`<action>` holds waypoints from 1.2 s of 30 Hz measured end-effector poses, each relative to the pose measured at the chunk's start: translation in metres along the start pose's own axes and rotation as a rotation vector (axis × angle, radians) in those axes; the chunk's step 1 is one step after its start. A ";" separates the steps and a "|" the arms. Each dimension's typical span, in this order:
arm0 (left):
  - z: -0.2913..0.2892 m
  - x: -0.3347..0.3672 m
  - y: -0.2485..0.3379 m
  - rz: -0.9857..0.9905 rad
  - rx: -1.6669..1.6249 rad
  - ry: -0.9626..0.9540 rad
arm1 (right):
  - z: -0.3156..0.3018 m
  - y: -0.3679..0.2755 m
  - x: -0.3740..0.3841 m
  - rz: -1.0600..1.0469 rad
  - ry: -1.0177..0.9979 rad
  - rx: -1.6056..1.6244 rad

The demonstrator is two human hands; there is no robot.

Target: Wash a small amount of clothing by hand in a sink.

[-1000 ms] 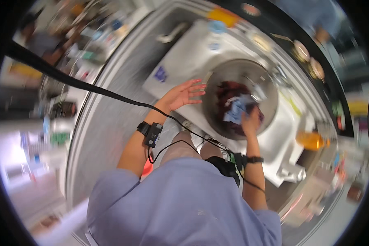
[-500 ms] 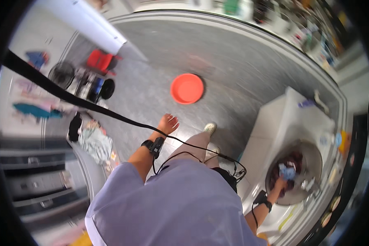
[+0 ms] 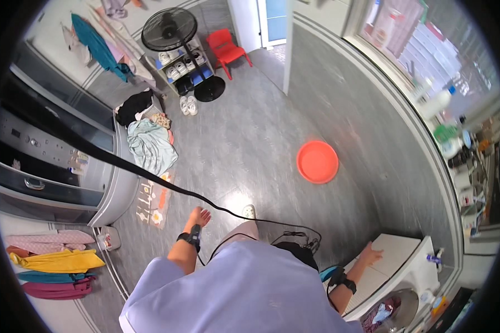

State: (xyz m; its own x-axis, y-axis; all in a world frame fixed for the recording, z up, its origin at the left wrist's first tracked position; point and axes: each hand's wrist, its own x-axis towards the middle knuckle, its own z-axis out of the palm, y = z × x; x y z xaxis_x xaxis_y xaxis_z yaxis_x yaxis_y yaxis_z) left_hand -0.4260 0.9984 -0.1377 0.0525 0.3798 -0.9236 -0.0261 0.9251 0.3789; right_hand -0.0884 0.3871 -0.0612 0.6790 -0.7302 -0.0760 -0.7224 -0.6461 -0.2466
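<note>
My left hand (image 3: 200, 217) hangs over the grey floor with its fingers loosely apart and nothing in it. On the other side, my right hand (image 3: 370, 255) is empty too, fingers apart, by the white front of the sink cabinet (image 3: 397, 252); I cannot tell if it touches. Behind that hand, the round sink bowl (image 3: 410, 306) is partly cut off by the lower rim of the picture. Dark red wet-looking cloth (image 3: 393, 303) lies in the bowl with a light blue cloth (image 3: 382, 314) on it.
A round red basin (image 3: 317, 161) sits on the floor ahead. Further off are a red chair (image 3: 224, 48), a black standing fan (image 3: 209, 89) and a shoe rack (image 3: 182, 67). Clothes (image 3: 151, 145) spill from a basket at left. A black cable (image 3: 166, 183) crosses the view.
My right hand has come out of the sink, leaving the light blue cloth there. My body and view have turned left, so the sink now sits lower right. The left hand remains empty.
</note>
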 end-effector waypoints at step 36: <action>0.354 0.194 0.360 -0.056 -0.359 0.049 | 0.244 -1.262 -0.474 -1.591 -1.404 0.417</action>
State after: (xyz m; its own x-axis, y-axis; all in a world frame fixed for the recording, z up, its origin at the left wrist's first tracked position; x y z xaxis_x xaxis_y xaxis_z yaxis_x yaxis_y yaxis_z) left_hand -0.0716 1.4063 -0.1596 0.0161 0.3198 -0.9473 -0.3740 0.8806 0.2910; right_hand 0.5333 1.6033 0.0507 0.2839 0.9563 -0.0706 0.3292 -0.1663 -0.9295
